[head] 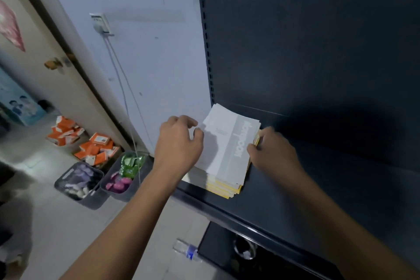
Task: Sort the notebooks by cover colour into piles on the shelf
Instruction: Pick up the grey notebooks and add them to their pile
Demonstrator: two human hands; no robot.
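Observation:
A stack of notebooks [223, 179] lies at the left end of the dark shelf [318, 166]. A white and grey notebook [227, 141] is on top, and yellow-edged covers show underneath. My left hand [179, 141] holds the top notebook's left edge with the fingers curled over it. My right hand [275, 150] presses against the stack's right side, fingertips on the edges of the notebooks. How many notebooks the stack holds is hidden.
The shelf's dark back panel [318, 52] rises behind. Grey bins [79, 191] with packets and orange boxes [95, 148] sit on the floor at left. A plastic bottle [187, 250] lies below the shelf edge. A white wall [147, 75] with a cable stands left of the shelf.

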